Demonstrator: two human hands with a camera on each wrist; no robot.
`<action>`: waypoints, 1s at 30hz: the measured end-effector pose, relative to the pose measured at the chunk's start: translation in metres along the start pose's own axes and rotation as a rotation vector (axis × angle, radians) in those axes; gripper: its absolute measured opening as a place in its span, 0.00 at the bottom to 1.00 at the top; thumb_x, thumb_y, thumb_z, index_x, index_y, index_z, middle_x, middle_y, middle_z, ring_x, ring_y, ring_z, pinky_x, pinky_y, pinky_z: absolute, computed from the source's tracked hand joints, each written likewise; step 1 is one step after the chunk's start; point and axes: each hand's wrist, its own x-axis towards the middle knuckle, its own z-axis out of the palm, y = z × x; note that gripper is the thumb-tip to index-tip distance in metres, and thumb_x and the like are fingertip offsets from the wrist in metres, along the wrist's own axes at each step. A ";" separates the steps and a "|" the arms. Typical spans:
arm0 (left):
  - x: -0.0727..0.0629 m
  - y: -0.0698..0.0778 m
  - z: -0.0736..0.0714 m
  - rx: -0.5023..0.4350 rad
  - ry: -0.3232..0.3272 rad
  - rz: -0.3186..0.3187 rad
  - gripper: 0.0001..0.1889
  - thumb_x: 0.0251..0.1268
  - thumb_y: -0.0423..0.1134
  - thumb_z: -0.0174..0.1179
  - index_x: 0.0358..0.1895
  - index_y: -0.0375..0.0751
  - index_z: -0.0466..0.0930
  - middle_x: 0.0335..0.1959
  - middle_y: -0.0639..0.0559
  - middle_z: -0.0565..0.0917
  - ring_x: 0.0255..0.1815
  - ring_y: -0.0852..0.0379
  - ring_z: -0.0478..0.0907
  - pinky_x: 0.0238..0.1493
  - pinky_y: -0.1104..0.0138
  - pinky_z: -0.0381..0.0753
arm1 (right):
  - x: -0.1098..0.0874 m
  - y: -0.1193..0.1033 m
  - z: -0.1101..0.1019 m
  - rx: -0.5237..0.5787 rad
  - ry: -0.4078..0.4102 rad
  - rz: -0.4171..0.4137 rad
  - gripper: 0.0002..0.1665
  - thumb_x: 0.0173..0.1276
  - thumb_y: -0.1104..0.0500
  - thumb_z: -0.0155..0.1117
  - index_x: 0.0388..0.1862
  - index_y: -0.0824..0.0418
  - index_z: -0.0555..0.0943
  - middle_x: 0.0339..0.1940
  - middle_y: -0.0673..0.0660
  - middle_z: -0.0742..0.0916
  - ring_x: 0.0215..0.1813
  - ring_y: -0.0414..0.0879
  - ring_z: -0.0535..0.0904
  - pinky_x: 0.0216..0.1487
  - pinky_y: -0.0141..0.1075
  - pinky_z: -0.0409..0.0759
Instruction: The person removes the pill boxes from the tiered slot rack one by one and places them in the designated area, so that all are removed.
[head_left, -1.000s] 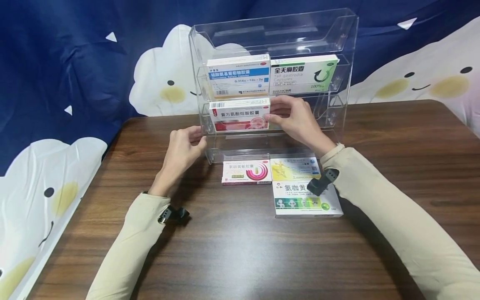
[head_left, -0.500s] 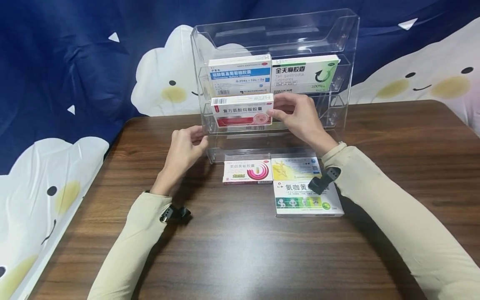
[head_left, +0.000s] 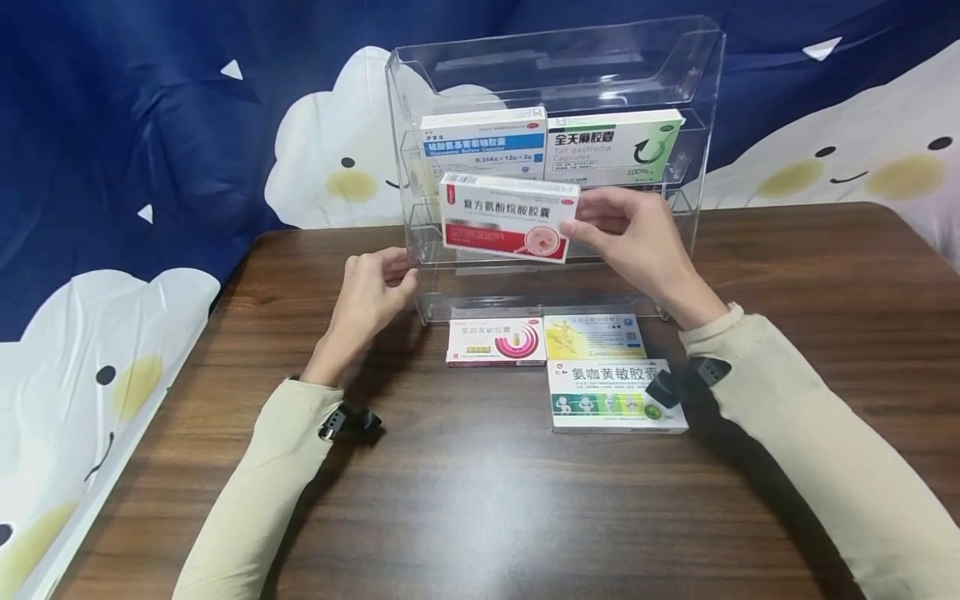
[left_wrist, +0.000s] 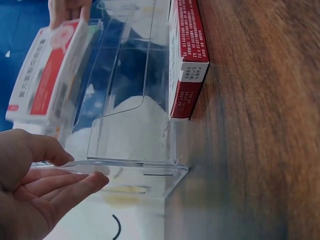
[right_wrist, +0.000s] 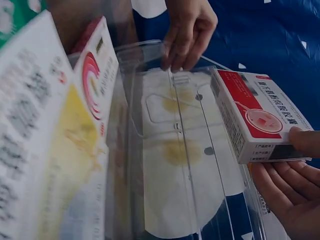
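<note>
My right hand (head_left: 637, 237) pinches a red-and-white medicine box (head_left: 510, 218) by its right end, thumb in front and fingers behind. The box tilts slightly, its right end lower, and overlaps the middle tiers of a clear acrylic display rack (head_left: 555, 71) in the head view. My left hand (head_left: 371, 287) grips the rack's left side panel; in the left wrist view the thumb and fingers (left_wrist: 85, 187) lie on either side of that clear panel. Higher on the rack stand a blue-and-white box (head_left: 483, 148) and a green-and-white box (head_left: 611, 148), side by side.
On the dark wooden table (head_left: 465, 500), in front of the rack, lie a pink-and-white box (head_left: 495, 342), a yellow-and-white box (head_left: 592, 336) and a larger green-striped white box (head_left: 611, 396). A blue curtain (head_left: 150, 100) with cloud prints hangs behind.
My right hand has lifted the red-and-white box out of its rack tier, bringing it forward, rightward and into a tilt. My left hand stays at the rack's side.
</note>
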 end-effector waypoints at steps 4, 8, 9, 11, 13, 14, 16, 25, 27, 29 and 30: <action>0.000 0.001 -0.001 -0.002 -0.009 -0.007 0.15 0.59 0.28 0.58 0.49 0.23 0.80 0.42 0.34 0.85 0.46 0.44 0.84 0.49 0.58 0.82 | -0.015 0.004 -0.001 0.019 -0.038 0.013 0.19 0.60 0.59 0.72 0.48 0.68 0.82 0.42 0.65 0.87 0.35 0.32 0.83 0.37 0.22 0.80; 0.000 0.001 -0.001 -0.013 -0.012 -0.008 0.16 0.59 0.28 0.58 0.49 0.23 0.80 0.42 0.33 0.85 0.46 0.44 0.84 0.48 0.58 0.83 | -0.030 0.007 0.000 0.050 -0.116 0.053 0.21 0.61 0.59 0.71 0.50 0.69 0.81 0.43 0.66 0.86 0.35 0.33 0.83 0.38 0.24 0.81; 0.000 0.001 -0.001 -0.013 -0.012 -0.008 0.16 0.59 0.28 0.58 0.49 0.23 0.80 0.42 0.33 0.85 0.46 0.44 0.84 0.48 0.59 0.83 | -0.033 0.008 0.001 0.048 -0.139 0.066 0.22 0.62 0.58 0.70 0.51 0.70 0.80 0.44 0.66 0.86 0.36 0.34 0.83 0.39 0.24 0.81; 0.000 0.001 -0.001 -0.013 -0.012 -0.008 0.16 0.59 0.28 0.58 0.49 0.23 0.80 0.42 0.33 0.85 0.46 0.44 0.84 0.48 0.59 0.83 | -0.040 0.010 0.002 0.040 -0.179 0.088 0.24 0.62 0.57 0.70 0.53 0.69 0.80 0.45 0.66 0.86 0.38 0.36 0.84 0.40 0.24 0.81; 0.000 0.001 -0.001 -0.010 -0.014 -0.010 0.16 0.59 0.28 0.58 0.50 0.24 0.80 0.42 0.33 0.85 0.47 0.44 0.84 0.49 0.59 0.83 | -0.045 0.013 0.003 0.027 -0.212 0.110 0.25 0.63 0.55 0.69 0.54 0.69 0.79 0.46 0.65 0.86 0.40 0.39 0.84 0.40 0.23 0.80; 0.000 0.001 -0.001 -0.010 -0.014 -0.011 0.16 0.59 0.28 0.58 0.50 0.24 0.80 0.42 0.34 0.85 0.47 0.44 0.84 0.49 0.59 0.83 | -0.048 0.014 0.004 0.019 -0.225 0.119 0.25 0.63 0.54 0.69 0.54 0.68 0.79 0.46 0.65 0.86 0.41 0.40 0.84 0.41 0.23 0.80; 0.000 0.001 -0.001 -0.010 -0.014 -0.013 0.16 0.59 0.28 0.58 0.50 0.23 0.80 0.42 0.33 0.85 0.47 0.44 0.84 0.49 0.59 0.83 | -0.052 0.017 0.005 0.018 -0.247 0.138 0.25 0.63 0.54 0.69 0.54 0.68 0.79 0.46 0.64 0.86 0.41 0.41 0.84 0.41 0.23 0.80; -0.002 0.002 -0.002 -0.006 0.006 0.001 0.15 0.59 0.27 0.58 0.48 0.23 0.80 0.41 0.34 0.85 0.46 0.44 0.84 0.47 0.59 0.83 | -0.061 0.027 0.018 0.031 -0.338 0.164 0.21 0.63 0.56 0.69 0.51 0.67 0.80 0.42 0.60 0.87 0.40 0.44 0.84 0.41 0.26 0.80; -0.002 0.002 -0.001 -0.012 0.004 0.002 0.15 0.59 0.27 0.58 0.48 0.23 0.80 0.41 0.33 0.85 0.46 0.44 0.84 0.47 0.59 0.83 | -0.064 0.028 0.021 0.041 -0.370 0.167 0.20 0.63 0.57 0.69 0.50 0.67 0.80 0.41 0.59 0.87 0.39 0.44 0.84 0.40 0.27 0.80; -0.001 0.002 -0.001 -0.015 0.000 0.000 0.15 0.59 0.27 0.58 0.49 0.22 0.80 0.41 0.33 0.85 0.46 0.44 0.84 0.47 0.60 0.83 | -0.067 0.028 0.024 0.067 -0.403 0.176 0.20 0.62 0.58 0.69 0.50 0.68 0.80 0.39 0.58 0.87 0.38 0.43 0.83 0.39 0.28 0.80; -0.001 0.002 -0.001 -0.016 -0.002 0.000 0.15 0.59 0.27 0.58 0.49 0.23 0.80 0.41 0.33 0.85 0.46 0.44 0.84 0.47 0.60 0.83 | -0.069 0.028 0.025 0.086 -0.420 0.183 0.20 0.62 0.59 0.69 0.49 0.68 0.80 0.38 0.58 0.87 0.37 0.43 0.82 0.38 0.28 0.80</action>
